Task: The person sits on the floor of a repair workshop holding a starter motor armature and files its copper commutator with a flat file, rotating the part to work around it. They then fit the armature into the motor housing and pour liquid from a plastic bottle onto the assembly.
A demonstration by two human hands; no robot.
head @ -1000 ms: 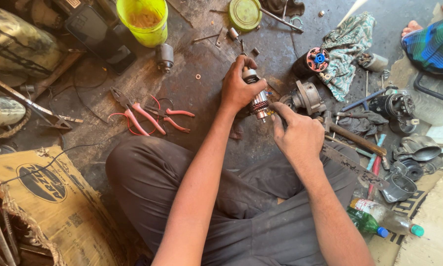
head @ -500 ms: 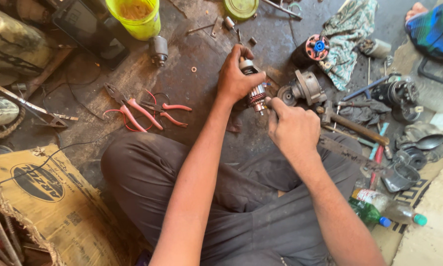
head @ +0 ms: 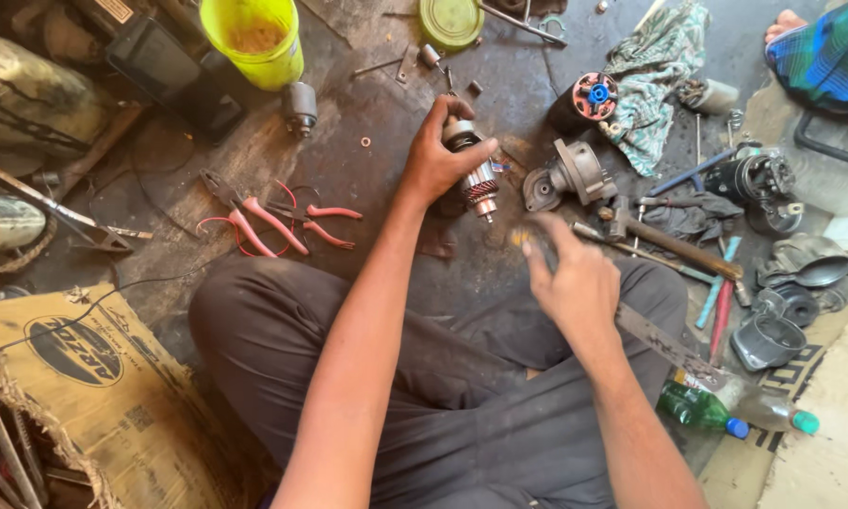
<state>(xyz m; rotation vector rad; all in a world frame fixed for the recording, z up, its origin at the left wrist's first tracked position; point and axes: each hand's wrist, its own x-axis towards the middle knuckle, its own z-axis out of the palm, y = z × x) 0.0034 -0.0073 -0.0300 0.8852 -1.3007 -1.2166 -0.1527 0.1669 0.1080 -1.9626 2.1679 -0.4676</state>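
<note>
1. Two hands working mid-frame: the left hand (head: 435,158) is gripping a motor armature (head: 471,174), long axis tilting down-right, copper end lowest.
2. Right hand (head: 575,278) is hovering just below-right of that end, blurry, fingers loosely curled; can't tell if it's pinching anything.
3. Left forearm is stretching up from bottom centre.

Bright daylight from upper right — right hand (head: 575,278) motion-blurred, edges bowed.
</note>
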